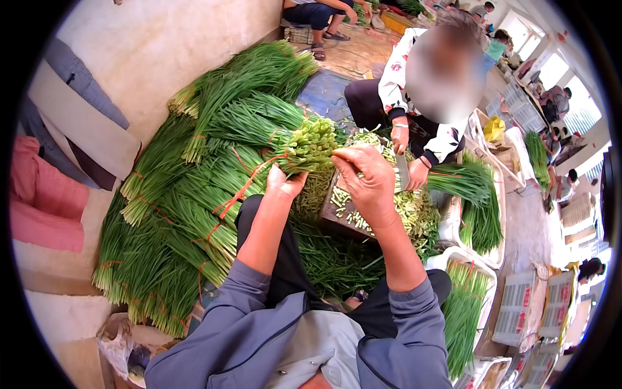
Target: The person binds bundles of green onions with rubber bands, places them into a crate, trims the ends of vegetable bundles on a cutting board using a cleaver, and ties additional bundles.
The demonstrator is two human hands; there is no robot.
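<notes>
Gripping tied greens [313, 139] with left fingers [300, 177], right fingers [350, 154] pressed together, dark block [346, 225], crowded workroom [162, 39]

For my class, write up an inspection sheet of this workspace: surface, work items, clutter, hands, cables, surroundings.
Surface: a dark block, its top strewn with cut pieces.
Work items: a bundle of green stalks in front of the person; many tied bundles piled at left.
Clutter: loose leaves below the block; red ties trailing from the pile.
Hands: left hand under the bundle, grip partly hidden; right hand beside its pale ends, fingertips together, contents unclear.
Cables: nothing seen.
Surroundings: a co-worker opposite with a knife; crates at right; more people beyond.
</notes>
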